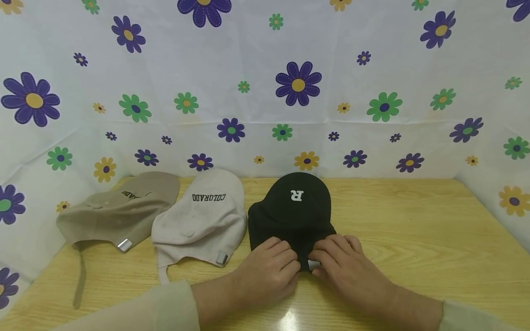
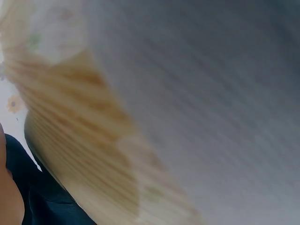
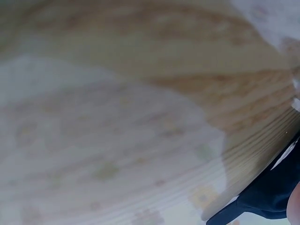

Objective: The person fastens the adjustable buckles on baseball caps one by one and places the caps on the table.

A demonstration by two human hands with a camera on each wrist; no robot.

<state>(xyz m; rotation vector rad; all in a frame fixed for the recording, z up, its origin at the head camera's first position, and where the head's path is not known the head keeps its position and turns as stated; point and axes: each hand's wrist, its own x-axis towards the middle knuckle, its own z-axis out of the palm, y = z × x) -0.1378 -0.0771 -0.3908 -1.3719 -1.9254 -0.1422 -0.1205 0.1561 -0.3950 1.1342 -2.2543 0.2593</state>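
Observation:
A black cap (image 1: 298, 202) with a white letter R lies on the wooden table, its brim toward the back wall. At its near edge my left hand (image 1: 271, 269) has its fingers curled over the fabric, gripping it. Opposite, my right hand (image 1: 343, 262) pinches the same edge beside a silver buckle (image 1: 314, 265). My fingers hide part of the cap's rear opening and strap. In the left wrist view the dark cap fabric (image 2: 51, 201) shows at the lower left beside a sliver of hand. Dark fabric (image 3: 262, 197) fills the lower right corner of the right wrist view.
Left of the black cap lies a pale cap (image 1: 203, 225) lettered COLORADO. A tan cap (image 1: 120, 211) sits farther left, its strap (image 1: 79, 280) hanging loose over the wooden table (image 1: 414, 230). Behind hangs a white cloth (image 1: 248, 55) printed with flowers.

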